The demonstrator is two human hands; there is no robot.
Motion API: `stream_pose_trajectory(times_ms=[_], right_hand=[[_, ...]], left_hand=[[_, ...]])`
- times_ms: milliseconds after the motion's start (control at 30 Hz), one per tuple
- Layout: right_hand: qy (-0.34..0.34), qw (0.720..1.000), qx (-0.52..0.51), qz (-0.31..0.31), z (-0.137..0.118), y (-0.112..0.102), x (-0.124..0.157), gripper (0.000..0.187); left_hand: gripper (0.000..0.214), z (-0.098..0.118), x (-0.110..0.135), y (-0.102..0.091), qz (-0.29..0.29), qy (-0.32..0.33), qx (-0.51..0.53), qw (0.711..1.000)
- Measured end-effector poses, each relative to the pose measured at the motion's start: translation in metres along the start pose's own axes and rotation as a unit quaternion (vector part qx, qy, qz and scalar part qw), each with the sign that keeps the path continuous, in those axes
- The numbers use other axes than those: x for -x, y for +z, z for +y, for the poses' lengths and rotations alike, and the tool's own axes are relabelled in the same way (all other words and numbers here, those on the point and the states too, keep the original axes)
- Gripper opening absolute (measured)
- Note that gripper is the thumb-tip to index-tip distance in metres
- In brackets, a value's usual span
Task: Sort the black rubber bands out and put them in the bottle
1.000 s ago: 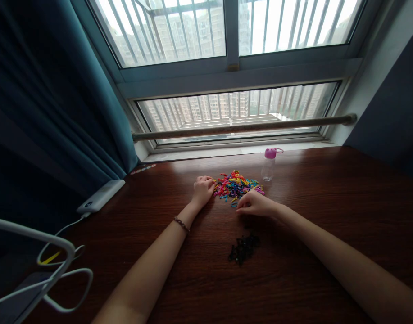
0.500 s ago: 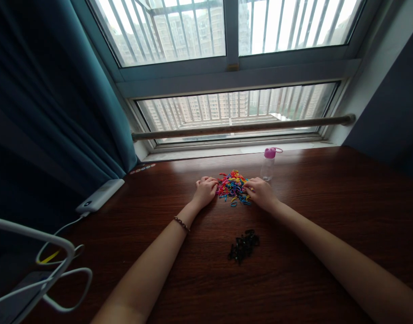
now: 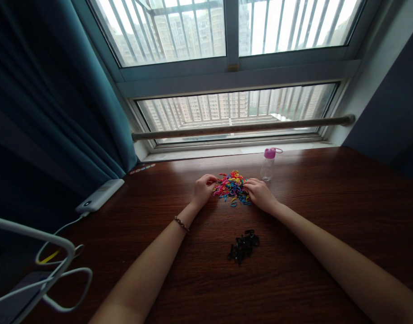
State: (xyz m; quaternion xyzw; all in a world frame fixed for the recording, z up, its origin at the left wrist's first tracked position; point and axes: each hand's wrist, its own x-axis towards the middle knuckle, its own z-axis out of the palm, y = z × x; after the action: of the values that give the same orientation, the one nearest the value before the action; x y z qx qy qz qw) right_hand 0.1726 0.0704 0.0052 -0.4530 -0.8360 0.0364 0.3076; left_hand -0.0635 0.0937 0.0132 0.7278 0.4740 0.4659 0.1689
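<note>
A heap of small coloured elastic bands [image 3: 232, 186] lies on the dark wooden table [image 3: 310, 211] near the window. My left hand [image 3: 202, 189] rests at the heap's left edge, fingers curled against the bands. My right hand [image 3: 260, 194] rests at its right edge with fingers bent into the bands. What either hand pinches is too small to make out. A smaller pile of black bands [image 3: 243, 245] lies closer to me, apart from both hands.
A small clear bottle with a pink lid [image 3: 269, 164] stands just behind the heap. At left are a white power bank [image 3: 100, 195] with cable, a teal curtain [image 3: 57, 103] and a white curved frame [image 3: 40, 265]. The window sill runs along the back.
My right hand has moved from just in front of the heap up onto its right side. The left hand shifted slightly at the left edge. The black pile has not moved.
</note>
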Motion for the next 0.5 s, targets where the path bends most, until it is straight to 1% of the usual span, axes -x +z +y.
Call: stream_pose_trajectory(times_ms=[100,133,200,267,300,367,433,500], right_hand=[[0.036,0.996,-0.067,0.053,0.000,-0.002,-0.002,0.024],[0.055,0.992,-0.092,0.072,0.000,-0.004,-0.003,0.023],[0.107,0.978,-0.146,0.102,0.001,-0.006,-0.004,0.019],[0.158,0.960,-0.202,0.116,0.002,-0.007,-0.005,0.017],[0.176,0.950,-0.228,0.119,0.002,-0.008,-0.006,0.016],[0.197,0.935,-0.269,0.120,0.003,-0.009,-0.006,0.018],[0.209,0.924,-0.297,0.121,0.002,-0.010,-0.007,0.020],[0.218,0.915,-0.319,0.116,0.001,-0.011,-0.008,0.021]], left_hand=[[0.014,0.008,0.001,0.001,-0.060,-0.042,0.100,0.992],[0.015,0.013,0.002,0.002,-0.092,-0.056,0.128,0.986],[0.017,0.025,0.004,0.004,-0.181,-0.081,0.171,0.965],[0.020,0.041,0.008,0.007,-0.292,-0.092,0.193,0.932],[0.021,0.050,0.011,0.008,-0.347,-0.087,0.195,0.913],[0.022,0.067,0.019,0.012,-0.448,-0.054,0.186,0.873],[0.020,0.083,0.026,0.015,-0.531,-0.011,0.179,0.828],[0.018,0.095,0.033,0.018,-0.585,0.027,0.180,0.790]])
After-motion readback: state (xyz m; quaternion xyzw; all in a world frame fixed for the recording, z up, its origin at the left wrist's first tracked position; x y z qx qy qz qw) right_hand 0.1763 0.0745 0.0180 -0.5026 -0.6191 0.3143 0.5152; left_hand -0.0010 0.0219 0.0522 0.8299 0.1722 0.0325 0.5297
